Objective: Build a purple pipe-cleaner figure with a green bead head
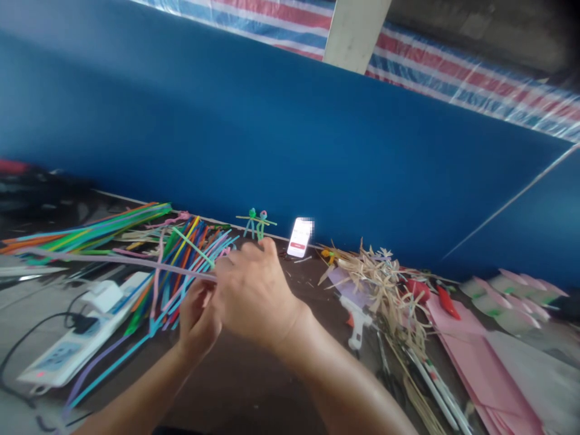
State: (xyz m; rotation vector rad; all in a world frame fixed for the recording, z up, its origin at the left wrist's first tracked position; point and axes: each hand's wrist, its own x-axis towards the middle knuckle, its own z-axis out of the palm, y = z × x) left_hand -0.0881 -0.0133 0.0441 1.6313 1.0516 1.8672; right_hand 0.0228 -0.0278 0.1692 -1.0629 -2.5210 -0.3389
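Observation:
My left hand point(199, 317) and my right hand point(256, 296) meet above the dark tabletop, fingers closed together. Between them is one end of a lilac pipe cleaner point(149, 264), whose long free part stretches far to the left. A light green pipe cleaner point(194, 246) also runs to the fingers of my right hand; its end there is hidden. The back of my right hand covers most of the fingertips. Behind the hands, two small figures point(257, 223) of twisted pipe cleaners stand near the blue wall.
Bundles of coloured pipe cleaners point(181, 272) lie left, beside a white power strip point(58, 359) with a plugged-in charger. A lit phone point(299, 237) leans at the back. To the right are dried strips point(385, 278), a white glue gun point(357, 323) and pink sheets point(484, 362).

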